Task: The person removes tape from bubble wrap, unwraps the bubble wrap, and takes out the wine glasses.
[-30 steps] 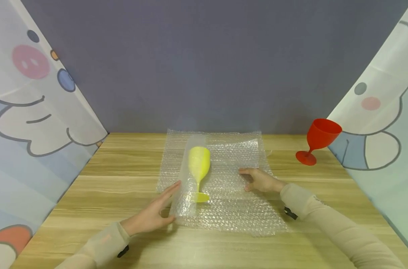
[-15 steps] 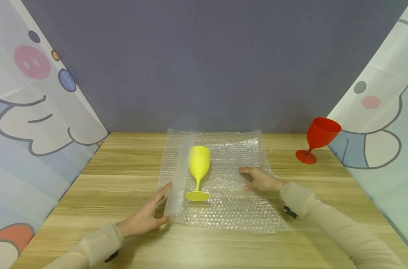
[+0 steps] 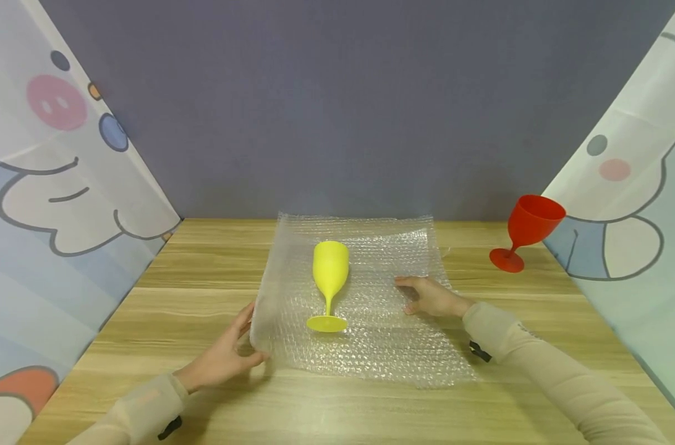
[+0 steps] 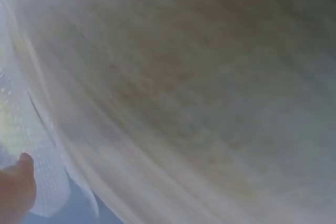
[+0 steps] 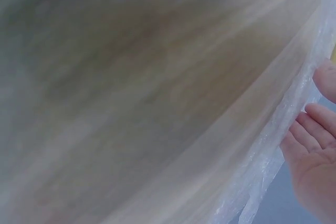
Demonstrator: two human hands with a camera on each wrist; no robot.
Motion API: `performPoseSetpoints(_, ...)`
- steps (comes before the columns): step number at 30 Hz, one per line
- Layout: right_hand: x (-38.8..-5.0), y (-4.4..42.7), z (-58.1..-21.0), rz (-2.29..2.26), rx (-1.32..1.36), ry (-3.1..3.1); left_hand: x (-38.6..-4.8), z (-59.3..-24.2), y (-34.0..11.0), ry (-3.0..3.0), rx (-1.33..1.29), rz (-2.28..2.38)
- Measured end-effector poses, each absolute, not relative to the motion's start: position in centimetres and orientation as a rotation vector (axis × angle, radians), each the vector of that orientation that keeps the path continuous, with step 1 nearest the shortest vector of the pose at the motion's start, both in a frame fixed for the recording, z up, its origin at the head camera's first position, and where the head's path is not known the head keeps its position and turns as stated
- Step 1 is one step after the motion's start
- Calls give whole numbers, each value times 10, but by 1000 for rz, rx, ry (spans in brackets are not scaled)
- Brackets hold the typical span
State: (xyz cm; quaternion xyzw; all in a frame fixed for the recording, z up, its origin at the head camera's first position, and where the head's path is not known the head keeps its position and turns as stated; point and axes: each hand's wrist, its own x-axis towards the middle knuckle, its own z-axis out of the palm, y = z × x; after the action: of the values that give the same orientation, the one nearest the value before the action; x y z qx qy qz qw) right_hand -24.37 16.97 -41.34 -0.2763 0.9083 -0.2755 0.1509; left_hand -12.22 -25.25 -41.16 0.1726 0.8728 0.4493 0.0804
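A yellow goblet (image 3: pixel 330 269) lies on its side on a sheet of bubble wrap (image 3: pixel 371 346), its foot towards me. At the sheet's left edge is my left hand (image 3: pixel 217 361), thumb apart from fingers that look mostly straight; whether they pinch the edge is hard to see. In the left wrist view only its thumb (image 4: pixel 18 187) shows, over the wrap. My right hand (image 3: pixel 433 298) rests on the right part of the sheet, fingers relaxed. The right wrist view shows this hand's palm (image 5: pixel 315 166) beside the wrap's edge.
A red goblet (image 3: pixel 532 225) stands upright at the back right of the wooden table (image 3: pixel 204 259). A grey wall (image 3: pixel 337 111) rises behind the table. Cartoon-printed cloths (image 3: pixel 65 167) hang along both sides.
The wrap's left flap has gone from covering part of the yellow goblet to lying out at the left. My left hand has moved left with it. My right hand has stayed in place.
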Motion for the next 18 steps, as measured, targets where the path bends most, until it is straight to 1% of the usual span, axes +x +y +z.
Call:
performPoseSetpoints(11, -244, 172, -415, -778, -811, 2622, -125, -413, -271, 2687, 503, 1316)
performPoseSetpoints(18, -245, 171, -415, -791, -797, 2613, -128, -416, -281, 2718, 543, 1272)
